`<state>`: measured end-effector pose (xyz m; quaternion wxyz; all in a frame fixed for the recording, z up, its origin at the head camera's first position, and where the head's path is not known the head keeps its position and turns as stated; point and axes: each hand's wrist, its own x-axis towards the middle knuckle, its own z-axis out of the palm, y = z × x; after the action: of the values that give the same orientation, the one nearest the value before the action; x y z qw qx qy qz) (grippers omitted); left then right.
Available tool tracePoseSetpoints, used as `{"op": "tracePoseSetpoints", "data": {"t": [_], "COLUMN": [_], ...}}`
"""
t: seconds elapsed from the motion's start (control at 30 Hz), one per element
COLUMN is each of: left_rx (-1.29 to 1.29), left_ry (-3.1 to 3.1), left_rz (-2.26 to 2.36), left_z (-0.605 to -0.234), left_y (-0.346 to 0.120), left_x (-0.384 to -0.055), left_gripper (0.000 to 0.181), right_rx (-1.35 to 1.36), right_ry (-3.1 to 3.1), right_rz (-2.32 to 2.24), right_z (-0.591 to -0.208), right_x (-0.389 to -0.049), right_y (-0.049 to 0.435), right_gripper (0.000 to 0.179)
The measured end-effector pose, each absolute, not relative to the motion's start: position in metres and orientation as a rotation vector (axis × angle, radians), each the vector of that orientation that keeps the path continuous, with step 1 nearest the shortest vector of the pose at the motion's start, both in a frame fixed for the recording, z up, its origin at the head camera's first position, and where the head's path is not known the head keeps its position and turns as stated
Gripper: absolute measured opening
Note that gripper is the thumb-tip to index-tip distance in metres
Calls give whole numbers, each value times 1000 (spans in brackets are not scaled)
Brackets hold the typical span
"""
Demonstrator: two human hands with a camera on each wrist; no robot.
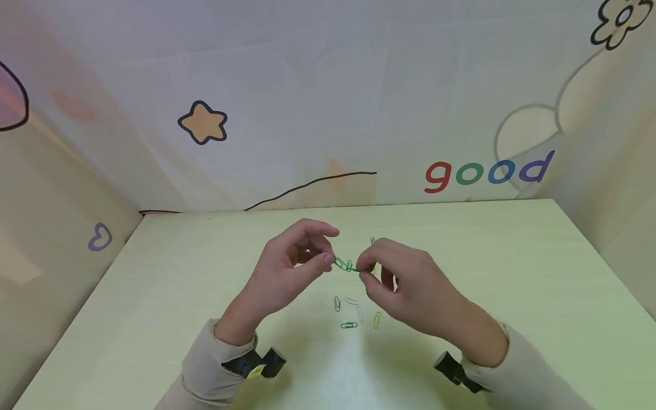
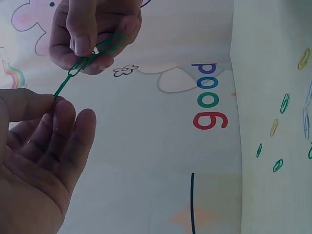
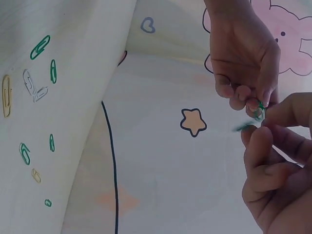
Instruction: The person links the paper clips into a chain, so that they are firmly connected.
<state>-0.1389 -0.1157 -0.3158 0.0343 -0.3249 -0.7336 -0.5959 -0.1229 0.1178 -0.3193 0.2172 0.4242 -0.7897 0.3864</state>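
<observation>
A short chain of linked green paper clips (image 1: 340,263) stretches between the two hands, above the table. My left hand (image 1: 294,267) pinches one end between thumb and forefinger, its other fingers spread loosely. At the opposite end, my right hand (image 1: 405,282) pinches a clip with thumb and fingertips. In the left wrist view the green clip chain (image 2: 62,86) runs up to the right hand (image 2: 92,36), where more green clips show among the fingers. The right fingers partly hide the links, so I cannot tell how many there are.
Loose paper clips lie on the pale table (image 1: 215,273) under and behind the hands: a green clip (image 1: 337,304), a yellow clip (image 1: 377,320), a whitish clip (image 1: 360,314) and several others. A printed cloth backdrop (image 1: 307,114) encloses the table's back and sides.
</observation>
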Motion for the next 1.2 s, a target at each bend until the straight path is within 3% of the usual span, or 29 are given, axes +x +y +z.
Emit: {"op": "tracePoseSetpoints", "data": {"t": [0.3,0.63,1.2], "left_rx": [-1059,-1293,-1285], "left_ry": [-2377,-2333,-2308], "left_rz": [-1533,-1518,-1609], "left_z": [-305,-287,-283], "left_y": [-119,-83,-51], "left_x": [-135,-160,-182], "left_gripper": [36,33,24], "right_rx": [996,875,1019], "right_ry": [-2554,-2433,-2192], "right_rz": [1602,2180,2576], "right_z": [-313,-315,-318], "right_x": [-133,-149,-164], "right_y": [120,140,173], "right_gripper": [16,18,11]}}
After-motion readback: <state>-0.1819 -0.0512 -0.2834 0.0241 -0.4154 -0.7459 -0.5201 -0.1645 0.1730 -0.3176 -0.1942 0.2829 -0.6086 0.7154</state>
